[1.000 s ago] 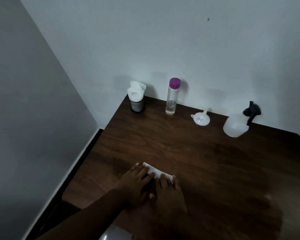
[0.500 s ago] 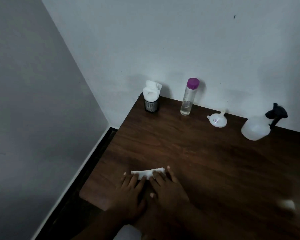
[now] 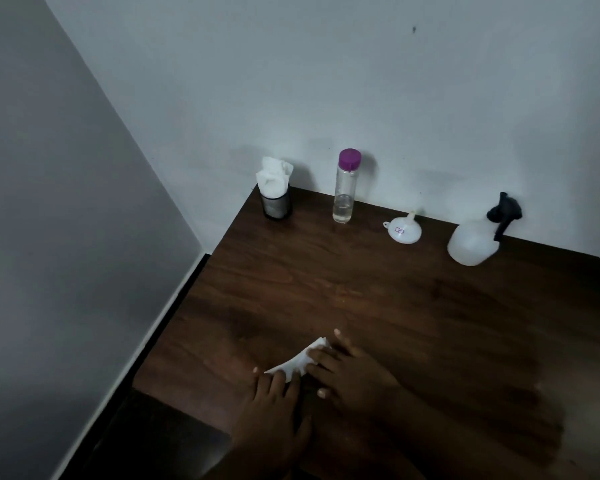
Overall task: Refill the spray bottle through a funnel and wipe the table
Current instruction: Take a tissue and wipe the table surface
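Note:
A folded white tissue [image 3: 300, 362] lies on the dark wooden table [image 3: 378, 299] near its front left part. My left hand [image 3: 274, 407] and my right hand [image 3: 347, 372] both press flat on it with straight fingers, side by side. At the back by the wall stand a translucent spray bottle [image 3: 473, 240] with a black trigger head, a white funnel [image 3: 404, 232] lying mouth down, and a clear bottle [image 3: 345, 188] with a purple cap and a little liquid at its bottom.
A dark mesh cup holding white tissues [image 3: 274, 195] stands in the table's back left corner. Walls close the table at the back and on the left, with a dark gap along the left edge.
Both hands slid the tissue toward the left across the front of the table. The tissue has turned to lie diagonally, and less of it shows under my fingers.

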Motion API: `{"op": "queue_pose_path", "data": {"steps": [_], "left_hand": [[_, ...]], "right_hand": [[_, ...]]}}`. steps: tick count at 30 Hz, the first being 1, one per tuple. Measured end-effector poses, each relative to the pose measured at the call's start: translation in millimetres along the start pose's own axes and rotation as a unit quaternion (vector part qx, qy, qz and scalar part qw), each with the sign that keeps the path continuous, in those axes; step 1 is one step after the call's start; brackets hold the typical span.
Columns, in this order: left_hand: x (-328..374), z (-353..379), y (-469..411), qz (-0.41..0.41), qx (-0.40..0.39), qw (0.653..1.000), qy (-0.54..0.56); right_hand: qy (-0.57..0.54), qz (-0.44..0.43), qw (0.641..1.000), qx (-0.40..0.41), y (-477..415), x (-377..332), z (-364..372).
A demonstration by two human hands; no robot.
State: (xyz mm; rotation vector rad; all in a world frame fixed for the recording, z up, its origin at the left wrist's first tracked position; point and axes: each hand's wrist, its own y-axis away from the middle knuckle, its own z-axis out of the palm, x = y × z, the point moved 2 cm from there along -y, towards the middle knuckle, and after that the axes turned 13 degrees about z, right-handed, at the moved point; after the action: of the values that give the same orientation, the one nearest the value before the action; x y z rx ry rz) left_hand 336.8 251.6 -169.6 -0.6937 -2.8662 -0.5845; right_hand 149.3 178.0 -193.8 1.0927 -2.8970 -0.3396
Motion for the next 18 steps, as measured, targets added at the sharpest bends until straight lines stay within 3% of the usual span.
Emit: {"op": "queue_pose_path", "data": {"steps": [18], "left_hand": [[145.4,10.3,-47.2,0.099,0.042,0.991,-0.074]], "right_hand": [[0.020,0.060,0.998,-0.021,135.0,98.0,27.9]]}}
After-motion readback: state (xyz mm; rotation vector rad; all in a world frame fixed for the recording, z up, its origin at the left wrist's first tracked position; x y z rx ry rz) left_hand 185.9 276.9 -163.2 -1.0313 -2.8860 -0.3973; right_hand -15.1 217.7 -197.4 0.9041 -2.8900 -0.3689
